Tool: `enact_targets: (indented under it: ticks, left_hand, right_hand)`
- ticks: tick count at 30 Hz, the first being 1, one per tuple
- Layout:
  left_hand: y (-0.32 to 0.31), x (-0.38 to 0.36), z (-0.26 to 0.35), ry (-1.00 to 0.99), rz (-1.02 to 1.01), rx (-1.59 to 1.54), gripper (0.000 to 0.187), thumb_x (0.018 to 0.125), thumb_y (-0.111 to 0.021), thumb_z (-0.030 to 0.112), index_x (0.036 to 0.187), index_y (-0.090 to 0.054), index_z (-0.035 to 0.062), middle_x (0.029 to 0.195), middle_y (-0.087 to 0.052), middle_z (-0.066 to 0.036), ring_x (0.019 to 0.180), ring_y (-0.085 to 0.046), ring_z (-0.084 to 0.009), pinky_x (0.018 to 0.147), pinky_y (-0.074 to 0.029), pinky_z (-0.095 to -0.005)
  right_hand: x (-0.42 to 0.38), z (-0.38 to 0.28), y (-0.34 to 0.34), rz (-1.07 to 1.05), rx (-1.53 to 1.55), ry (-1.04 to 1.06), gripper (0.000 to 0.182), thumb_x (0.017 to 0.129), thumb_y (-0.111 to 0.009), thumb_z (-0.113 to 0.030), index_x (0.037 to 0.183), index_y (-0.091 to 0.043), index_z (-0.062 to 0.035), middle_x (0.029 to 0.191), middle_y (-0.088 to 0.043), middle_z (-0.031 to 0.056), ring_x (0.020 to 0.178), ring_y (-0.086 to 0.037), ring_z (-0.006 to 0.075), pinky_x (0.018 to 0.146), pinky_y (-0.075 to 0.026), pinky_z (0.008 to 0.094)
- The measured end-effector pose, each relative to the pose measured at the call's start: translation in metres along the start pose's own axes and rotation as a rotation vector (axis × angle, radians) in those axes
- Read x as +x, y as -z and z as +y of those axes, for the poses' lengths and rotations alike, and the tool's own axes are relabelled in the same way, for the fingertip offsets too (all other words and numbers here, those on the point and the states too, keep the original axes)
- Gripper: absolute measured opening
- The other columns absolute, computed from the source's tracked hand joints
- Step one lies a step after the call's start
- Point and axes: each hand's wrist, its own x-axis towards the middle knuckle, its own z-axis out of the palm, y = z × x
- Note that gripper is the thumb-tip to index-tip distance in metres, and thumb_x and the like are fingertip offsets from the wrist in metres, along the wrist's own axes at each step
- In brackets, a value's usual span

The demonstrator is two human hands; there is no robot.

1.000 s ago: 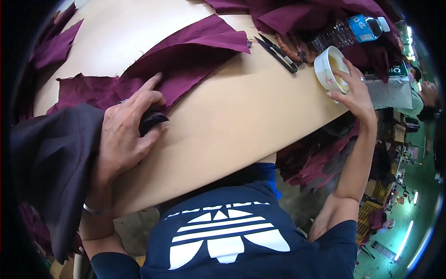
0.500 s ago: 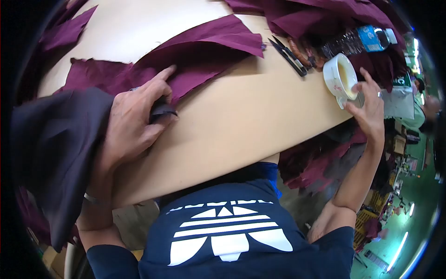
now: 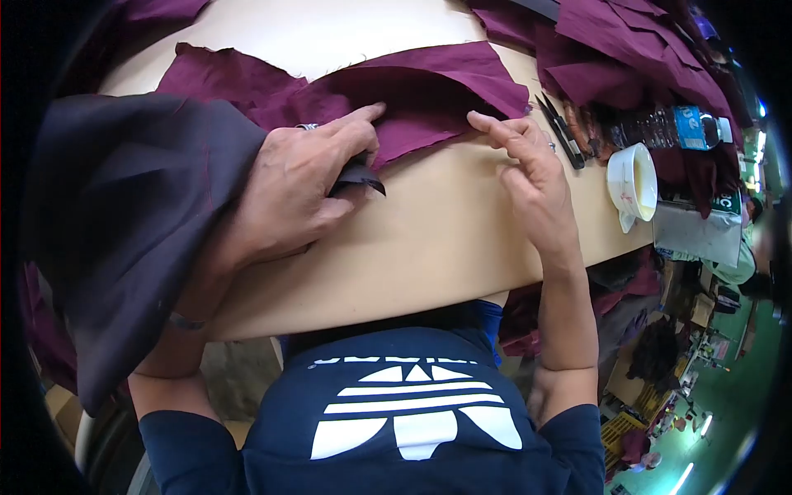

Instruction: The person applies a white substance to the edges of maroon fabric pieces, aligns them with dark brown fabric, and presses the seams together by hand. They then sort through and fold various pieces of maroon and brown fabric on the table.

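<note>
My left hand (image 3: 301,186) pinches the edge of a dark cloth (image 3: 148,190), which drapes over my left forearm. Its index finger points out over a maroon cloth piece (image 3: 412,91) lying on the table. My right hand (image 3: 532,169) is beside the right end of that maroon piece, thumb and fingers bent and close together; whether anything is between them is too small to tell. Right of it lie black thread snips (image 3: 563,132) and a white cup (image 3: 633,183) with pale contents.
The pale table (image 3: 445,231) has its near edge at my waist. A bottle with a blue label (image 3: 693,128) lies at the right by heaped maroon cloth (image 3: 610,58). More cloth hangs below the table edge at right. Part of another person (image 3: 738,256) shows at far right.
My right hand has left the cup's rim and moved left to the maroon piece. The camera view has shifted, and my left hand still holds the dark cloth.
</note>
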Motion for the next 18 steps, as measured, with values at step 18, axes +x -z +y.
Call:
enact_targets:
  ticks: [18]
  left_hand:
    - [-0.003, -0.003, 0.001, -0.002, -0.040, 0.103, 0.030, 0.064, -0.067, 0.006, 0.087, -0.048, 0.0066, 0.130, -0.048, -0.014, 0.094, -0.057, -0.0331, 0.078, -0.044, -0.0387]
  right_hand:
    - [0.004, -0.006, -0.009, 0.056, -1.156, 0.297, 0.026, 0.071, -0.055, -0.010, 0.096, -0.060, -0.0053, 0.083, -0.050, 0.0036, 0.083, -0.053, 0.0182, 0.076, -0.035, 0.0366]
